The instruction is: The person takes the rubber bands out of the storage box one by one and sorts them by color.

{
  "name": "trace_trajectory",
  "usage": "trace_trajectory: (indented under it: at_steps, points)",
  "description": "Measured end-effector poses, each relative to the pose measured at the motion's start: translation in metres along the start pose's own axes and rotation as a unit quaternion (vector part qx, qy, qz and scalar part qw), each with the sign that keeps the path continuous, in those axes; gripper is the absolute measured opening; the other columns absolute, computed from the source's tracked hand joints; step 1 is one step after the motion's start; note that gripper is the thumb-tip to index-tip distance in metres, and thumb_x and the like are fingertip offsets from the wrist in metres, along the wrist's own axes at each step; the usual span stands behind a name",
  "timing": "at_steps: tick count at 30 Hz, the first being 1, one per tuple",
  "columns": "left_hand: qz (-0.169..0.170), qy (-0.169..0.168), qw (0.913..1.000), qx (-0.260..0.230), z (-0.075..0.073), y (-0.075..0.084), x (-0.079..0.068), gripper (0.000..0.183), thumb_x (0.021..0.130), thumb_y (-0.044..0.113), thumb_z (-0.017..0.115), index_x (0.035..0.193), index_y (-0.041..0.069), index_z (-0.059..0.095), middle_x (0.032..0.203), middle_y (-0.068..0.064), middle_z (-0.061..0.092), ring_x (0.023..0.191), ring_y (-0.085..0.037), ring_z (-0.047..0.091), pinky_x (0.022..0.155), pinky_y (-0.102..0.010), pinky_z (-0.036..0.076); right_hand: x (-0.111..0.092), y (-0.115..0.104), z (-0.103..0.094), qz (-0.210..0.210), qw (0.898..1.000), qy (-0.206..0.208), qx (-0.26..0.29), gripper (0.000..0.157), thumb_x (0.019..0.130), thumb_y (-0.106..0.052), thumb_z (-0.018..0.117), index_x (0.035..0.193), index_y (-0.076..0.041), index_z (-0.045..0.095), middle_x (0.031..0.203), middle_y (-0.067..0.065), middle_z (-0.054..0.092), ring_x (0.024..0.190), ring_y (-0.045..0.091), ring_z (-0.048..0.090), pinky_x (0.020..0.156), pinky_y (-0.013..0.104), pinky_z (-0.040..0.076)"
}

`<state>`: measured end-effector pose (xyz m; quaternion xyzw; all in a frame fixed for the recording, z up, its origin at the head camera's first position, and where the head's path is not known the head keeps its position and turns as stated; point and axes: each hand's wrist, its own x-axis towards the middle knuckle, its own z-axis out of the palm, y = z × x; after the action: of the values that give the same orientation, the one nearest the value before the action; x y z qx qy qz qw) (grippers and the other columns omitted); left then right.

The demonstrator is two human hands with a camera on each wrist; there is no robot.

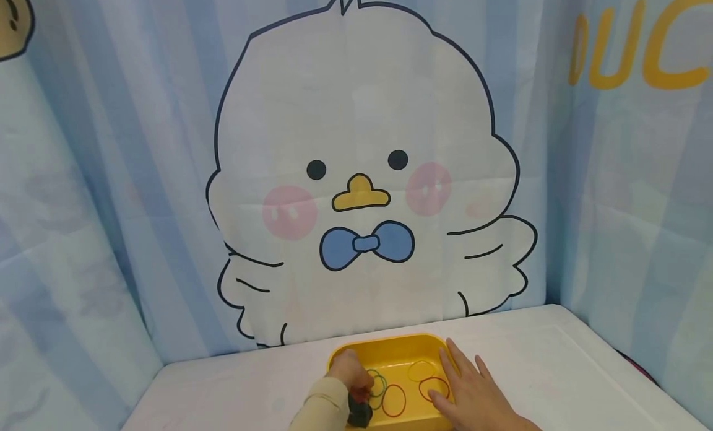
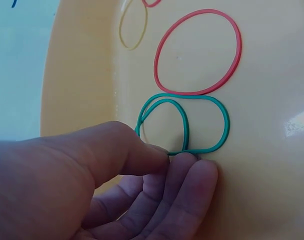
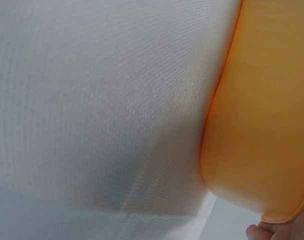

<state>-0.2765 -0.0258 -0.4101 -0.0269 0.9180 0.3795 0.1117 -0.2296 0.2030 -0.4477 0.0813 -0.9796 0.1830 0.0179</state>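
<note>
In the head view my left hand [image 1: 349,370] reaches into the yellow tray [image 1: 390,339] at its left side. Close up, its thumb and fingertips pinch the near edge of a green rubber band [image 2: 228,122]; a second green loop overlaps that band. A red rubber band [image 2: 239,50] lies just beyond, right at the green one. My right hand [image 1: 473,391] rests at the tray's right rim, fingers spread and fairly straight, thumb over the inside. In the right wrist view only some fingertips [image 3: 272,231] show at the tray's edge.
Toward the tray's right side lie a yellow rubber band [image 1: 420,361] and another red rubber band [image 1: 434,378]. The tray stands on a white-covered table [image 1: 535,344]. A curtain [image 1: 356,109] with a cartoon duck hangs behind it, and more curtain closes both sides.
</note>
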Motion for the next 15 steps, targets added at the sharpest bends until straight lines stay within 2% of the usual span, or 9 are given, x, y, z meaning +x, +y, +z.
trace_trajectory:
  at_steps: [5,12,15]
  points:
    - [0.006,-0.008,0.9999,0.002,-0.0012,-0.0029,0.0011,0.018,0.073,-0.008,0.067,0.074,0.000,0.051,0.059,-0.017,0.069,0.059,-0.026,0.074,0.046,-0.023,0.056,0.0005,0.0001,0.0008,-0.001,1.000,0.000,0.002,0.085,0.091,-0.059,0.057,0.148,0.001,0.041,0.162,0.020,0.026,0.143,0.041,0.034,0.116,0.073,0.015]
    - [0.004,-0.029,0.9995,-0.011,-0.0049,-0.0031,-0.0003,0.015,0.074,-0.007,0.065,0.073,-0.001,0.052,0.057,-0.014,0.068,0.047,-0.016,0.066,0.045,-0.022,0.055,0.0009,-0.0010,0.0000,0.002,1.000,-0.004,-0.001,0.084,0.091,-0.058,0.056,0.149,0.001,0.040,0.162,0.020,0.025,0.143,0.041,0.034,0.116,0.072,0.015]
    - [0.004,-0.031,0.9995,-0.010,-0.0061,-0.0020,-0.0020,0.014,0.074,-0.007,0.064,0.072,0.000,0.051,0.061,-0.018,0.070,0.050,-0.019,0.069,0.047,-0.023,0.056,0.0010,-0.0012,-0.0001,0.003,1.000,-0.006,0.000,0.084,0.091,-0.058,0.057,0.149,0.001,0.040,0.162,0.021,0.025,0.143,0.041,0.034,0.116,0.073,0.014]
